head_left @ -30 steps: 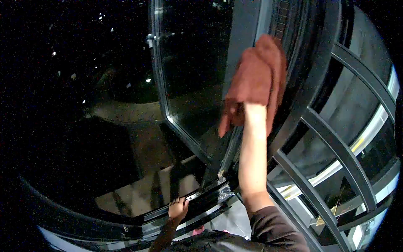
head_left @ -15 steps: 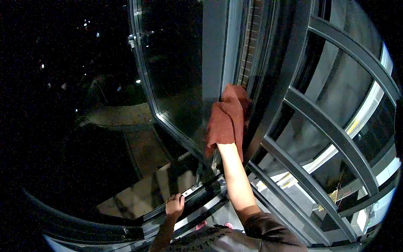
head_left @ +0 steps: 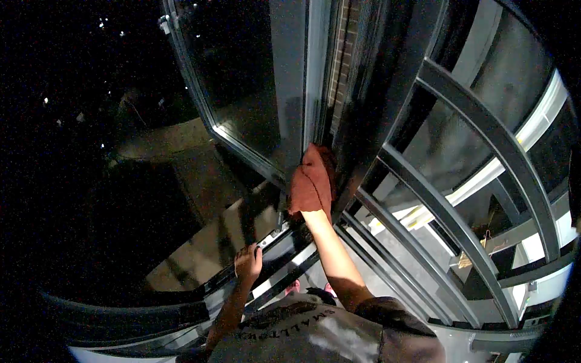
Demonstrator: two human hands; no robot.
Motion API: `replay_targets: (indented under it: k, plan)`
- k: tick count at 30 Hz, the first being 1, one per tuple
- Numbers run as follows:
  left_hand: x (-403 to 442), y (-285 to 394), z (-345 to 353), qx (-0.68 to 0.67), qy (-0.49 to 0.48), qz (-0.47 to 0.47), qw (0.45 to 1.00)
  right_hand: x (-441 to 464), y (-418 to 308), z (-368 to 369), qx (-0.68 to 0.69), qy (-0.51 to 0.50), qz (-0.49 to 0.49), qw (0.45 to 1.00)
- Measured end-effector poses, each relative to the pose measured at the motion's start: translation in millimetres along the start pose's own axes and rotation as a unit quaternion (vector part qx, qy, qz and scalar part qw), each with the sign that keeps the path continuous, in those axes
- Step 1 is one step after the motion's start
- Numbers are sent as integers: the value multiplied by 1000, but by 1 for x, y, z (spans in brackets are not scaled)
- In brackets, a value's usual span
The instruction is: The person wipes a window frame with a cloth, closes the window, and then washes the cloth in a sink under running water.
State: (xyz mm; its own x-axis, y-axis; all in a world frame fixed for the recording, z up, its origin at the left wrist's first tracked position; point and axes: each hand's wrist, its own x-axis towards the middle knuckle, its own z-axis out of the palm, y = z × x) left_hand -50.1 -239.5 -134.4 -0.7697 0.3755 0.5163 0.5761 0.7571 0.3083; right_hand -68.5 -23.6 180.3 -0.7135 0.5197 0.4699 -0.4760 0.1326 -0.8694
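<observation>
A reddish-brown cloth (head_left: pixel 311 184) covers my right hand, which lies under it against the lower part of the dark window frame (head_left: pixel 313 78); its fingers are hidden, and only the wrist and forearm show. Lower and to the left, my left hand (head_left: pixel 247 264) rests on the dark sill (head_left: pixel 275 257), its thumb apart from the fingers, nothing visible in it. Beyond the sill, an open glass window sash (head_left: pixel 242 72) stands outward, its bottom corner left of the cloth.
Dark metal bars (head_left: pixel 448 212) curve along the right side, with a grey curtain (head_left: pixel 508 78) behind them. A tiled floor (head_left: pixel 387 257) and pink footwear (head_left: pixel 293 287) show below. Outside at left, it is dark with small lights and a paved strip.
The cloth and my right arm have moved down along the window frame, nearer to the sill. My left hand stays on the sill. The view has also shifted.
</observation>
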Motion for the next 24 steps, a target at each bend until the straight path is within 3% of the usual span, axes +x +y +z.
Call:
replay_targets:
  k: [2,3,5,9,10,12,14,15,18,21,24]
  plan:
    - [20,23,-43,35,18,17,999,-11,6,1,-67,-8,-5,998]
    - [27,28,-58,-19,-2,-13,1000,-16,-7,3,-67,-4,1,998]
    - [33,34,-75,-94,-12,-37,995,-24,-35,6,-336,-6,94,937]
    - [28,23,-56,-118,-57,-76,988,-41,41,-5,-413,28,119,902]
    - [30,21,-58,-133,-72,-75,986,-46,57,-2,-331,32,49,942]
    - [20,11,-42,-148,-88,-75,982,-55,69,-4,-245,36,-19,969]
    - [-9,-21,6,-193,-23,34,980,-64,73,-8,-403,-16,172,899]
    - [-10,-24,6,-194,-24,34,980,-67,91,-11,-404,-16,172,898]
    - [1,2,6,-4,-85,50,995,-55,108,-39,-462,-3,161,872]
    - [11,5,-10,-59,-165,4,985,-56,103,-36,-479,-37,185,857]
    - [17,4,-22,-138,-278,-64,948,-65,105,-29,-499,-51,116,858]
